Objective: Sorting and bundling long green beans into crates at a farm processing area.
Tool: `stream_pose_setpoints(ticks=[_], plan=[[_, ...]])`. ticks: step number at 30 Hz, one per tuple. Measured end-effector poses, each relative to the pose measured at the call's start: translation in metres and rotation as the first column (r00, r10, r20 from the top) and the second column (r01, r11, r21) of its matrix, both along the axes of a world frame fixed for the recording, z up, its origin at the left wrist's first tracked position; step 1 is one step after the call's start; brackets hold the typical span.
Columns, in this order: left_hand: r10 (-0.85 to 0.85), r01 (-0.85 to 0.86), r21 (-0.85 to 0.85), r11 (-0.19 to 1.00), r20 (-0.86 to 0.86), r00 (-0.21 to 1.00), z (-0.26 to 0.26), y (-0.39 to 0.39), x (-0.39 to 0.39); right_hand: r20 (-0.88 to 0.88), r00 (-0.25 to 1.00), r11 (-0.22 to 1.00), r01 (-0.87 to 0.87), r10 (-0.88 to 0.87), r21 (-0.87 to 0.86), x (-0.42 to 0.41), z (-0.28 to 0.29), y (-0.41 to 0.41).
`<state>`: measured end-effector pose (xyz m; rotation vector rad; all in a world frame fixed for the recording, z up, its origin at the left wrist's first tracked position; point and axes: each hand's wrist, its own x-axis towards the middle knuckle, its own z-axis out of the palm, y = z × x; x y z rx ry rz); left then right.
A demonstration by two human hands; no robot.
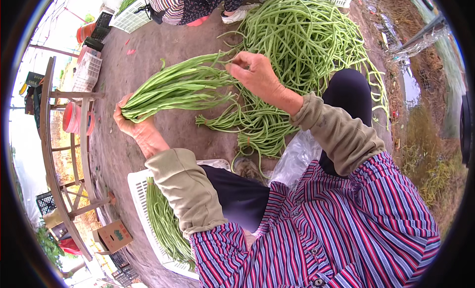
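My left hand (138, 129) is closed around one end of a bunch of green yardlong beans (182, 88), held above the ground with the loose ends fanning right. At those loose ends is my right hand (261, 74), its thumb and fingers curled together; whether a bean tip is pinched there is unclear. Behind it lies a large tangled heap of yardlong beans (300, 39). Nearer to me, a banded bundle of beans (265, 141) rests on the ground. A white plastic crate (138, 199) beside my left leg contains more beans (165, 225).
A clear plastic bag (298, 154) lies by my legs. Across from me is another person (207, 5), near a white crate (131, 18). Along the left stand a wooden frame (48, 139), a pink bucket (71, 117) and a cardboard box (115, 236). Wet ground (412, 87) borders the right.
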<state>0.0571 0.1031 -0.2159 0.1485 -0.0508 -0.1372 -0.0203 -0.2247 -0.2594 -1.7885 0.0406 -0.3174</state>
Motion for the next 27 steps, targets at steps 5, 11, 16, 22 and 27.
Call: stream_pose_setpoints(ticks=[5, 11, 16, 22, 27], plan=[[-0.046, 0.042, 0.083, 0.996, 0.044, 0.998, 0.003, -0.005, -0.004, 0.085, 0.99, 0.99, -0.115, 0.108, 0.078, -0.001, 0.011, 0.003], [-0.175, 0.168, 0.065, 0.984, 0.12, 0.977, 0.007, -0.007, -0.006, 0.219, 0.975, 0.999, -0.013, 0.019, -0.029, -0.017, 0.017, 0.012], [-0.1, 0.09, 0.113, 0.99, 0.094, 0.991, 0.006, -0.009, -0.005, 0.25, 0.967, 0.985, 0.0, 0.044, -0.173, -0.022, 0.02, 0.022], [-0.092, 0.086, 0.071, 0.994, 0.085, 0.992, 0.007, -0.015, -0.004, 0.085, 0.992, 0.979, -0.076, 0.094, -0.191, -0.015, 0.014, 0.026], [-0.139, 0.138, 0.023, 0.99, 0.074, 0.988, 0.008, -0.016, -0.004, 0.19, 0.981, 0.926, 0.033, 0.042, -0.375, -0.014, 0.007, 0.031]])
